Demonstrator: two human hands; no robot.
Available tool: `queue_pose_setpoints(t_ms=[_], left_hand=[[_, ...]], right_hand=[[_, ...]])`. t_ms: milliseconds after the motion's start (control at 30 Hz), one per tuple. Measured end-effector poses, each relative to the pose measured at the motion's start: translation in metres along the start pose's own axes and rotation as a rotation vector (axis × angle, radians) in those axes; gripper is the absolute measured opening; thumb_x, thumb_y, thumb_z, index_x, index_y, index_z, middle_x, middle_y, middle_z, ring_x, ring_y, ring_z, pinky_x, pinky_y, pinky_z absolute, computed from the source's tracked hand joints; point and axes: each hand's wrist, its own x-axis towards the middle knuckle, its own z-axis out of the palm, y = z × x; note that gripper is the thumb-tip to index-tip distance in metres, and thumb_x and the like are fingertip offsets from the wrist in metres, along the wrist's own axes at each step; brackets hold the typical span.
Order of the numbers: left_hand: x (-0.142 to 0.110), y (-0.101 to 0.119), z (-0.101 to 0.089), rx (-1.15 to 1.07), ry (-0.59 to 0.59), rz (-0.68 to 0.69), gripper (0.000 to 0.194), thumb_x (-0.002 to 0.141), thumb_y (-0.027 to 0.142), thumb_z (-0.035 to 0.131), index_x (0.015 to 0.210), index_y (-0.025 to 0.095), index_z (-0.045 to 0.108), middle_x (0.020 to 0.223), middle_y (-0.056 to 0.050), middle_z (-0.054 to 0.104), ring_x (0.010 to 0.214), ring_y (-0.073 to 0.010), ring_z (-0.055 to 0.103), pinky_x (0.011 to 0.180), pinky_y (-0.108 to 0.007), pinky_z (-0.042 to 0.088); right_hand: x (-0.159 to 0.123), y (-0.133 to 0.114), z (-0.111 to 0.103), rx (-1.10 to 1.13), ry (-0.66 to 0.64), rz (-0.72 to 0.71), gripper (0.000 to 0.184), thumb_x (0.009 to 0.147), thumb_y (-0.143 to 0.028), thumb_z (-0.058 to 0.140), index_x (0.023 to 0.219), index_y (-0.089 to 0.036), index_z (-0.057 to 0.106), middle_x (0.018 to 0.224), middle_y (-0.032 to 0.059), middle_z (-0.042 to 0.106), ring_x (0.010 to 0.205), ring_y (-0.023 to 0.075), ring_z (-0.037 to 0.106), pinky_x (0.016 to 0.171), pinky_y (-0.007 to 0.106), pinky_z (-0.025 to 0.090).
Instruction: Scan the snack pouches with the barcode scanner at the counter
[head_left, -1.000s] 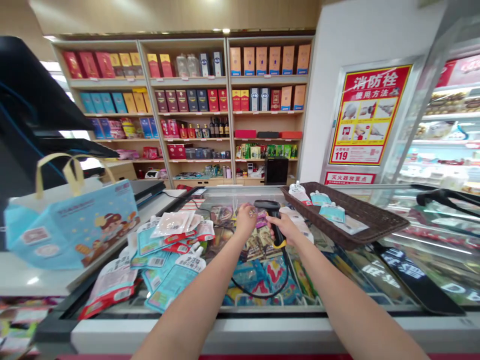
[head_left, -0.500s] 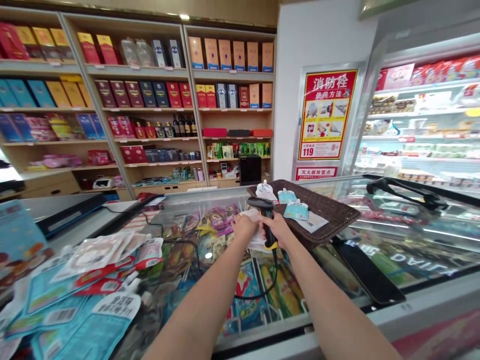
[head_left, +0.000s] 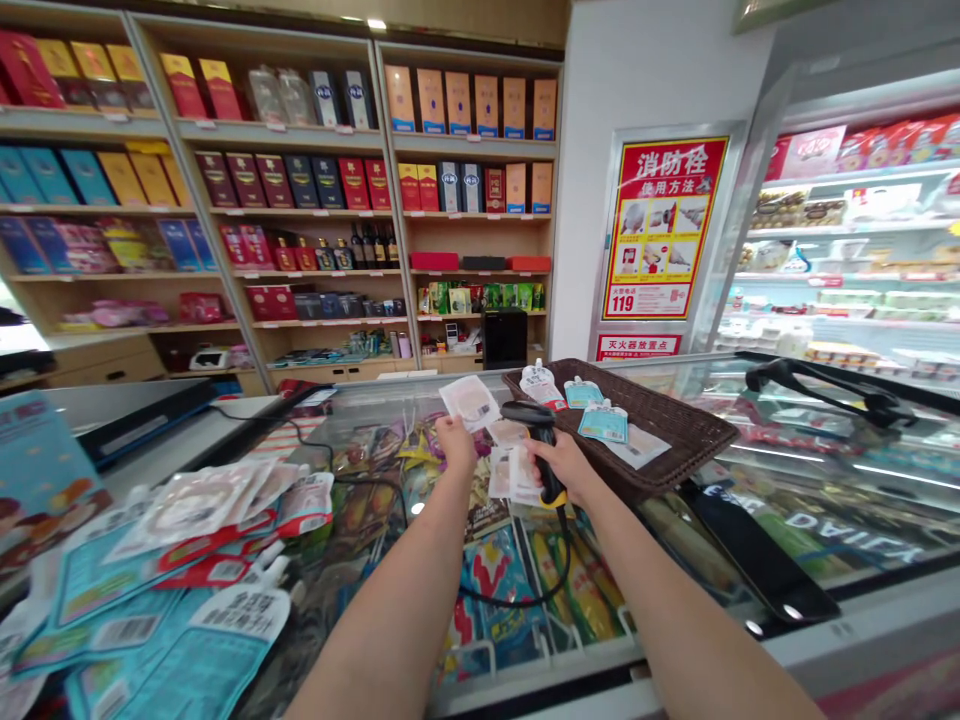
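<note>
Your arms extend forward over the glass-topped freezer (head_left: 832,628). Your left hand (head_left: 456,440) pinches a flat white plastic packet (head_left: 470,402) by its near edge; your right hand (head_left: 568,466) wraps the black-and-yellow plastic barcode scanner (head_left: 541,428), just beside the packet.

A flat, white packet (head_left: 472,400) is leaning in the left hand (head_left: 455,442), and a black scanner (head_left: 529,413) with some yellow is sitting handle-down in the right hand (head_left: 564,464).

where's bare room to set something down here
Free: the right end of the wicker basket, beyond its pouches and flat packet; freezer glass between the pouch pile and left forearm. Crowded: that pile, and packets beside the scanner.
</note>
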Motion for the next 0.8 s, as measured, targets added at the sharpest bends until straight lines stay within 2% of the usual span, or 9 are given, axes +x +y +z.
queue_pose_setpoints(t_ms=[67,167,400,600,800], left_hand=[[-0.003,0.001,0.002,-0.085,-0.012,-0.050,0.009,0.079,0.023,0.053,0.075,0.020,0.045,0.064,0.006,0.047,0.057,-0.0102,0.050,0.062,-0.026,0.046],[-0.011,0.008,0.003,-0.091,-0.026,-0.074,0.005,0.078,0.021,0.052,0.077,0.019,0.048,0.065,0.005,0.049,0.056,-0.0095,0.049,0.059,-0.023,0.044],[-0.019,0.025,-0.003,0.057,-0.013,-0.074,0.006,0.080,0.017,0.048,0.075,0.020,0.046,0.063,0.004,0.050,0.061,-0.0113,0.053,0.063,-0.024,0.046],[-0.020,0.025,-0.003,0.208,-0.041,-0.040,0.005,0.082,0.020,0.045,0.077,0.020,0.047,0.070,0.001,0.056,0.072,-0.0141,0.060,0.071,-0.027,0.049],[-0.024,0.023,-0.004,0.127,-0.052,-0.069,0.005,0.083,0.019,0.045,0.081,0.019,0.050,0.071,0.000,0.059,0.069,-0.0135,0.059,0.066,-0.027,0.049]], right_hand=[[-0.001,0.001,0.001,-0.044,0.005,0.005,0.034,0.064,-0.036,0.074,0.079,-0.019,0.049,0.050,-0.0070,0.053,0.036,0.0089,0.047,0.034,0.022,0.041],[-0.003,0.002,0.004,-0.113,0.011,-0.010,0.032,0.066,-0.034,0.074,0.077,-0.020,0.047,0.049,-0.0074,0.052,0.035,0.0094,0.047,0.034,0.023,0.041],[-0.001,0.007,0.001,-0.148,0.001,0.004,0.030,0.067,-0.034,0.071,0.077,-0.020,0.047,0.049,-0.0073,0.052,0.036,0.0094,0.046,0.034,0.023,0.040],[-0.002,0.006,0.000,-0.105,-0.022,0.019,0.033,0.065,-0.035,0.073,0.082,-0.019,0.051,0.051,-0.0074,0.052,0.037,0.0091,0.047,0.035,0.023,0.040],[-0.003,0.006,0.003,-0.147,0.030,0.026,0.034,0.062,-0.037,0.074,0.074,-0.020,0.047,0.047,-0.0067,0.051,0.034,0.0101,0.045,0.033,0.024,0.038]])
